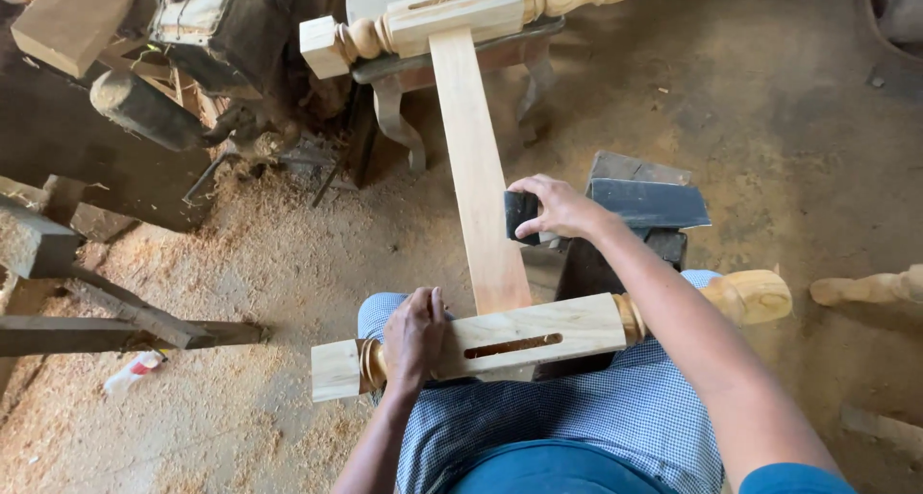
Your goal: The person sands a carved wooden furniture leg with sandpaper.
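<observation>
Near turned pale-wood leg with a slotted square block lies across the lap, mortise up. Left hand is clamped over its left end, grip clenched on the wood: keep it pinned so it can't roll. Flat pale-wood rail runs from this leg up to a second turned pale-wood leg on the dark metal stand. Right hand wraps a small dark block, held against the rail's right edge. Work the block square to the edge, steady pressure. Dark stacked wood offcuts just right of the hand; sawdust-covered floor all around.
</observation>
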